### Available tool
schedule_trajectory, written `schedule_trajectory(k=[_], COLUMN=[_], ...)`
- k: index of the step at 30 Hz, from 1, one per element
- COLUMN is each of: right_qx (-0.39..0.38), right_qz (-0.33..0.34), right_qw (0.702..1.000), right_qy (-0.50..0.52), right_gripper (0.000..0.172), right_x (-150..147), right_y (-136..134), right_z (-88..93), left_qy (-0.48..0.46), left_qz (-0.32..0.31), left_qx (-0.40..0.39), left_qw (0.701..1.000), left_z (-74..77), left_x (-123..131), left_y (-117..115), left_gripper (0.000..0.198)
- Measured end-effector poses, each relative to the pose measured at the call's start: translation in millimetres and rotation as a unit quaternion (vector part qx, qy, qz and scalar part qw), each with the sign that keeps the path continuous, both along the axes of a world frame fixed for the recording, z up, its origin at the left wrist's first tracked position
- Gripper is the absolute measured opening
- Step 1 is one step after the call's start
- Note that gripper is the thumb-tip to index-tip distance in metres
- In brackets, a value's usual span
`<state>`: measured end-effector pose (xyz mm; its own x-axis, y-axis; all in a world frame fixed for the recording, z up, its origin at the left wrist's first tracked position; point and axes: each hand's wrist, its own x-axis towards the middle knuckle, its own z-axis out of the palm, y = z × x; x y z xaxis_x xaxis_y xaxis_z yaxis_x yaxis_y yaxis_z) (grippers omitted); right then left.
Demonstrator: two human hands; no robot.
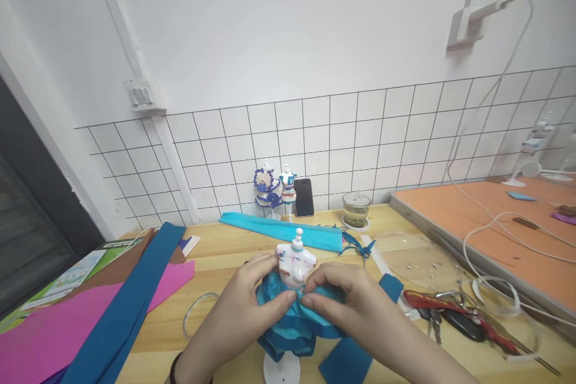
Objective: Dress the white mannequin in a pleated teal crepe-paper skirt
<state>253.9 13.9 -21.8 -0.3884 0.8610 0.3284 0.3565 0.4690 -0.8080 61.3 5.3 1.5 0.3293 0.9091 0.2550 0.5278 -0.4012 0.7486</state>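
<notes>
We have a small white mannequin point(294, 269) upright at the near middle of the wooden table point(207, 276), blue paper skirt point(288, 331) around it. Left hand point(254, 297) clasps skirt and torso from the left, thumb at the waist; right hand point(348, 297) pinches waist paper, thumb against forefinger (thumb tips close). Beyond: turquoise strip point(279, 231), then phone point(304, 197), glass cup point(356, 210). Keys point(434, 323) right; pink paper point(81, 319) left.

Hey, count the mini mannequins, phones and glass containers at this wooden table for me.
Mini mannequins: 3 (front mannequin, back left mannequin, back right mannequin)
Phones: 1 (dark phone against the wall)
Glass containers: 1 (glass container)
Total: 5
</notes>
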Motion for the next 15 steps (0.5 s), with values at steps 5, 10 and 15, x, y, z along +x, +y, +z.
schedule_trajectory(k=[5, 10, 15], right_qx=[0.005, 0.004, 0.006], right_qz=[-0.014, -0.026, -0.038], right_qw=[1.0, 1.0, 0.999], right_qy=[0.009, 0.007, 0.001], right_gripper=[0.009, 0.009, 0.011], right_x=[-1.5, -1.0, -1.0], right_y=[1.3, 4.4, 5.9], right_z=[-0.4, -1.7, -3.0], left_qy=[-0.013, -0.029, -0.028], left_qz=[-0.005, -0.014, -0.012], left_qx=[-0.002, -0.003, 0.007], left_qw=[1.0, 0.999, 1.0], left_z=[0.3, -3.1, -3.3], left_x=[-0.4, -0.9, -2.8], left_y=[0.6, 1.7, 2.8], left_gripper=[0.027, 0.031, 0.034])
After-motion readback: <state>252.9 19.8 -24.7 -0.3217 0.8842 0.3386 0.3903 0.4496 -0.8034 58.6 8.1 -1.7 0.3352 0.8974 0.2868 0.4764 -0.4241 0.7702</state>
